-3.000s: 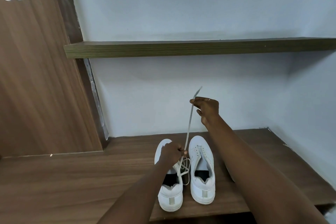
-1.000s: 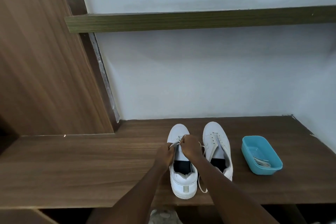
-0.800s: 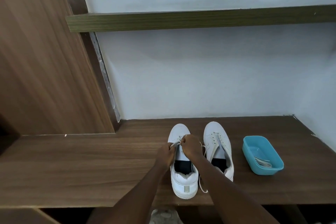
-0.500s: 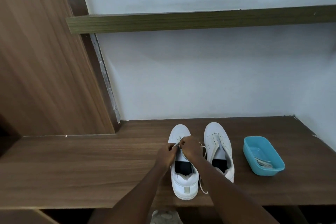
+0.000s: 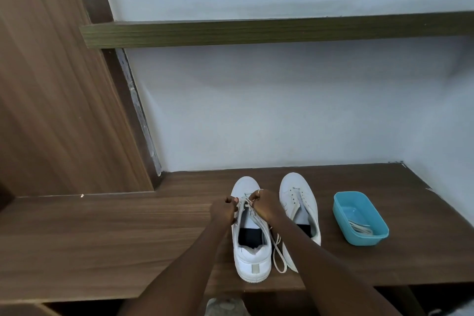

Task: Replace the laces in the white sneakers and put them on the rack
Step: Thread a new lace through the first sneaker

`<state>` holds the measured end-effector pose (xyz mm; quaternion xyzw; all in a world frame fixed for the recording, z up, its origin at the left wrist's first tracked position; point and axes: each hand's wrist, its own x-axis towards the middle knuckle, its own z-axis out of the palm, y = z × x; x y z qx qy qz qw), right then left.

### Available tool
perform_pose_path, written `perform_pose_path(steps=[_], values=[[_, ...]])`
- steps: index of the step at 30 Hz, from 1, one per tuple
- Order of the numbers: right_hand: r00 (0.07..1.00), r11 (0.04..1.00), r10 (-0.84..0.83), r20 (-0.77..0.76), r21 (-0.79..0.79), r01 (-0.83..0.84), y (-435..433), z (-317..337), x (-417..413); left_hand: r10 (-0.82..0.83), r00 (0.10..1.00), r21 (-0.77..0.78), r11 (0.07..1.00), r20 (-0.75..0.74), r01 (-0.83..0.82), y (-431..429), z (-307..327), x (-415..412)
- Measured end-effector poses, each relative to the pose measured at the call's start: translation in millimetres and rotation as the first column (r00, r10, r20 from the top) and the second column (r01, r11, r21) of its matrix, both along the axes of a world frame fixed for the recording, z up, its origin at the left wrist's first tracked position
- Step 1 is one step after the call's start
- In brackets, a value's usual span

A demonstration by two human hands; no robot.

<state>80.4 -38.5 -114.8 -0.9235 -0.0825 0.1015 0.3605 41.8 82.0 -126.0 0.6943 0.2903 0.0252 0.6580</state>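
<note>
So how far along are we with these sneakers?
Done: nothing finished yet. In hand: left hand and right hand pinch the lace at the front eyelets of the left-hand sneaker, tail loose. Left: the right-hand sneaker has bare eyelets, laces wait in the blue tub, then racking.

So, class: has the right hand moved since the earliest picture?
Yes. The right hand has come down: earlier it was raised before the wall, well above the left sneaker; now it pinches the lace at that sneaker's eyelets.
</note>
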Motion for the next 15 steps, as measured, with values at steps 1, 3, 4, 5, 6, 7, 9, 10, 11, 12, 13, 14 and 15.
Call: perform_pose_path(steps=[1,3,4,5,6,7,9,10,11,12,13,14,15], values=[[1.0,1.0,-0.004,-0.005,0.014,0.004,-2.9,0.5,-0.2,0.015,1.0,-0.013,1.0,0.008,-0.014,-1.2,1.2,0.0],[0.999,0.998,-0.03,-0.036,0.061,0.032,-7.8,1.3,-0.4,0.021,1.0,-0.099,0.995,0.017,-0.019,-2.0,2.0,-0.2],[0.997,0.996,-0.043,-0.057,0.08,0.048,-10.1,2.0,-0.9,0.025,1.0,-0.161,0.987,0.018,-0.022,-2.1,2.8,-0.9],[0.996,0.994,-0.048,-0.077,0.091,0.055,-12.0,4.1,-2.7,0.026,1.0,-0.203,0.979,0.015,-0.022,-0.9,3.5,-2.2],[0.995,0.992,-0.048,-0.09,0.11,0.058,-13.6,5.9,-4.4,0.027,1.0,-0.221,0.975,0.012,-0.024,0.5,5.0,-3.9],[0.994,0.99,-0.047,-0.102,0.126,0.06,-15.6,6.0,-5.1,0.04,0.999,-0.219,0.975,0.013,-0.036,2.8,6.6,-4.7],[0.993,0.987,-0.041,-0.11,0.152,0.058,-19.4,6.7,-7.1,0.084,0.996,-0.208,0.975,0.015,-0.079,6.9,10.6,-6.0],[0.992,0.986,-0.045,-0.117,0.157,0.063,-20.7,7.1,-7.6,0.092,0.996,-0.185,0.979,0.003,-0.09,8.2,13.9,-6.2],[0.992,0.988,-0.053,-0.113,0.14,0.069,-22.2,7.2,-7.1,0.086,0.996,-0.112,0.99,-0.011,-0.087,9.8,15.5,-6.0],[0.994,0.992,-0.054,-0.099,0.112,0.065,-23.5,7.6,-6.3,0.063,0.998,0.0,0.998,-0.021,-0.063,11.8,17.2,-5.0],[0.995,0.995,-0.053,-0.083,0.083,0.06,-24.9,7.8,-5.3,0.005,0.999,0.171,0.985,-0.042,0.003,14.1,18.9,-4.8],[0.997,0.997,-0.046,-0.066,0.062,0.05,-25.8,8.4,-4.8,-0.077,0.993,0.342,0.934,-0.089,0.103,15.5,21.2,-6.1],[0.998,0.999,-0.035,-0.046,0.032,0.036,-26.1,8.8,-4.7,-0.168,0.972,0.483,0.845,-0.164,0.227,16.1,23.0,-7.6]])
